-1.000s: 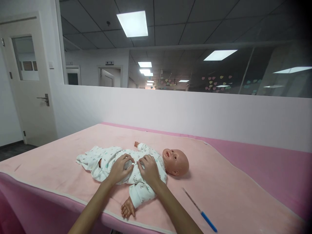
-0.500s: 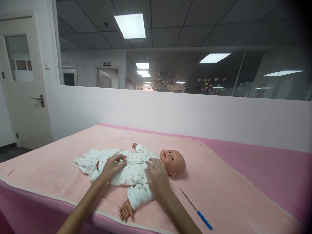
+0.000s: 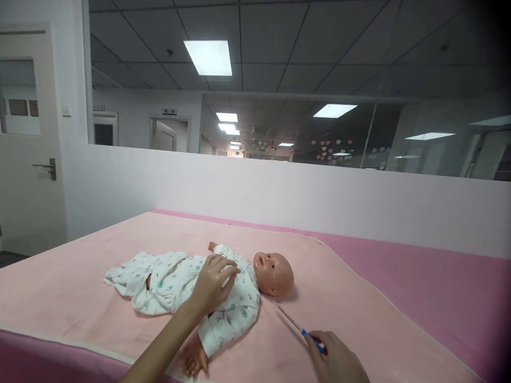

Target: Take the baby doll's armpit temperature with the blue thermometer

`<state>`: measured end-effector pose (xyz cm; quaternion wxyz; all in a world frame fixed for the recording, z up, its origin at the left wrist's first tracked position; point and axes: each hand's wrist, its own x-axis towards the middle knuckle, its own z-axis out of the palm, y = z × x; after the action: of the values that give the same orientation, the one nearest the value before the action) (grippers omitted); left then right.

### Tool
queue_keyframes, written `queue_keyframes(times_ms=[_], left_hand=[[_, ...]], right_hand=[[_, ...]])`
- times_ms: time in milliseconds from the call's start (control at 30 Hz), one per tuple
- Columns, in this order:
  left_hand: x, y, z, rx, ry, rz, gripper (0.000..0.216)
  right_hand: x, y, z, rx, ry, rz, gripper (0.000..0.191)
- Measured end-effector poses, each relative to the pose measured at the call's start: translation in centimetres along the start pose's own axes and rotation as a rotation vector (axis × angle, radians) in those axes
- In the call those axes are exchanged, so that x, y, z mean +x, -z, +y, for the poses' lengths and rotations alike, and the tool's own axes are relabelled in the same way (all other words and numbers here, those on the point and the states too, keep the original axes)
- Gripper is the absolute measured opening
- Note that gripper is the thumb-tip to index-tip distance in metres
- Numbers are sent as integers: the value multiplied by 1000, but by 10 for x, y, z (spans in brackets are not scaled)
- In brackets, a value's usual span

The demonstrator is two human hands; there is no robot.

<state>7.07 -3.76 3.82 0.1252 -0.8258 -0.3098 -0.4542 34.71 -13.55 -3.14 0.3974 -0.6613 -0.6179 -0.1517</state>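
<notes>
A baby doll (image 3: 275,274) lies on its back, its head to the right, in a white printed outfit (image 3: 171,282). My left hand (image 3: 217,279) rests over the doll's chest, its bent fingers and thumb closed on the front edge of the shirt near the collar. The exact grip is partly hidden by the hand. At the lower right, my right hand (image 3: 335,354) is closed around the blue handle of a thin rod (image 3: 293,322). The rod's slim tip points up and left, toward the doll's neck and shoulder, lying close to the padded surface.
A peach-pink mat (image 3: 383,330) covers the table, with a darker pink cover (image 3: 431,271) showing beyond its edge. Behind it stands a low white wall (image 3: 279,191) with a window above. At far left is a door (image 3: 27,202).
My right hand has left the doll's chest and taken hold of the blue-handled rod. My left hand has moved right along the shirt toward the collar. The view has tilted slightly.
</notes>
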Motion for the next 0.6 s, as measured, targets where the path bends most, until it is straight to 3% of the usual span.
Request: queue_keyframes(times_ms=[67, 133, 267, 433, 600], left_hand=[[8, -11, 6, -5, -74, -5, 23], [14, -23, 5, -16, -72, 15, 22], [18, -38, -6, -113, 74, 119, 24], [9, -39, -18, -128, 236, 184, 23], [2, -37, -25, -82, 324, 228, 23]], right_hand=[[25, 8, -36, 115, -81, 4, 23], [51, 9, -71, 242, -69, 14, 25], [95, -25, -122, 542, 62, 16, 27], [104, -91, -143, 632, 152, -94, 24], [87, -104, -144, 602, 214, -20, 24]])
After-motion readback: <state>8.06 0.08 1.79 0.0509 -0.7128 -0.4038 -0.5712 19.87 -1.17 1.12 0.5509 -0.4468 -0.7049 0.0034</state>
